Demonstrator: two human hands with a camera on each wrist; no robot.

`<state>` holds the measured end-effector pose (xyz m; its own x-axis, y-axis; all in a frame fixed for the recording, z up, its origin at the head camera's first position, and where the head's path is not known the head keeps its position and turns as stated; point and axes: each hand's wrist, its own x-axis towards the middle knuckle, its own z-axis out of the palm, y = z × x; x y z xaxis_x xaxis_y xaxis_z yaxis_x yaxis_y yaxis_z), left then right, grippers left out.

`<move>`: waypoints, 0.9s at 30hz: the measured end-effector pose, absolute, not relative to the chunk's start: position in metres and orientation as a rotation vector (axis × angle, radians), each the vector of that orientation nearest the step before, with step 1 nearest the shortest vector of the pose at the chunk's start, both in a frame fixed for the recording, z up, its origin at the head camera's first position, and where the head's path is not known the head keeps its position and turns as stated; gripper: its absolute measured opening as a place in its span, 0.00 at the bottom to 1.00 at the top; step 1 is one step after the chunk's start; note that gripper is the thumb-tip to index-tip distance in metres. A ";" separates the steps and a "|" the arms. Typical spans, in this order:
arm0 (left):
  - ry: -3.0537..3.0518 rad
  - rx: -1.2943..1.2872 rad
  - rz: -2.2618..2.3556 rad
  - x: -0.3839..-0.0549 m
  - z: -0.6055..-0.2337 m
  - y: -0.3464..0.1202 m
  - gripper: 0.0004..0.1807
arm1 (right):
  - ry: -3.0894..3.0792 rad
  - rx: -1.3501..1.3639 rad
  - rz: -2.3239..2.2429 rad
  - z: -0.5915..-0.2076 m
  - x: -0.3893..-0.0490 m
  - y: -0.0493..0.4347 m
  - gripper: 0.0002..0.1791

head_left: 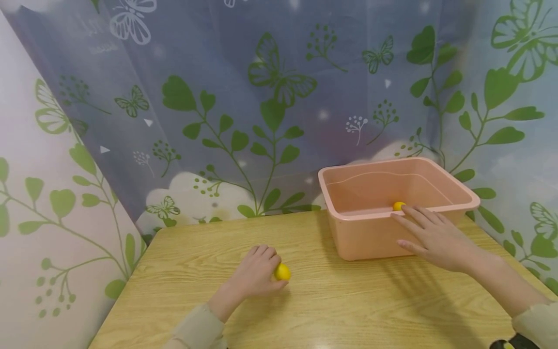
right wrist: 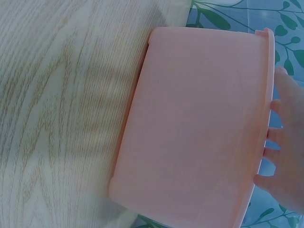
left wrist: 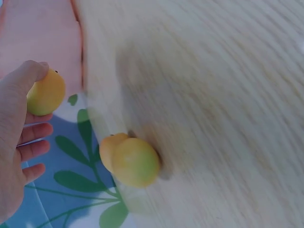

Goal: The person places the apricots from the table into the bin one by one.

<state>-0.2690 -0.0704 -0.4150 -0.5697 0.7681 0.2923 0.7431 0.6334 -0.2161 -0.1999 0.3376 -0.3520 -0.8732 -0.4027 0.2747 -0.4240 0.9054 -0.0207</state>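
My left hand pinches a round yellow fruit between thumb and fingers, low over the table. In the left wrist view the held fruit is orange-yellow with a dark stem spot. Two more yellow fruits lie touching on the table there; the head view does not show them. Over the near rim of a pink plastic basin, my right hand has its fingers spread and fairly straight. Another yellow fruit shows inside the basin by those fingertips; its lower part is hidden by the rim.
The basin stands at the right rear of the wood-grain table. Behind the table hangs a blue curtain printed with leaves and butterflies, and pale patterned cloth borders both sides. A dark object shows at the bottom right edge.
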 end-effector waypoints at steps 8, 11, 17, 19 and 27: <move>-2.508 -1.200 0.060 -0.271 -0.407 -0.060 0.22 | -2.825 0.614 0.143 -0.352 -0.199 0.338 0.34; -2.492 -1.206 0.047 -0.273 -0.404 -0.058 0.22 | -2.816 0.619 0.142 -0.352 -0.199 0.338 0.34; -2.471 -1.205 0.005 -0.276 -0.397 -0.053 0.22 | -2.812 0.616 0.134 -0.352 -0.199 0.338 0.34; -2.466 -1.202 0.007 -0.277 -0.394 -0.051 0.22 | -2.805 0.618 0.131 -0.352 -0.199 0.338 0.34; -2.461 -1.205 0.015 -0.281 -0.379 -0.039 0.22 | -2.818 0.617 0.105 -0.352 -0.200 0.340 0.35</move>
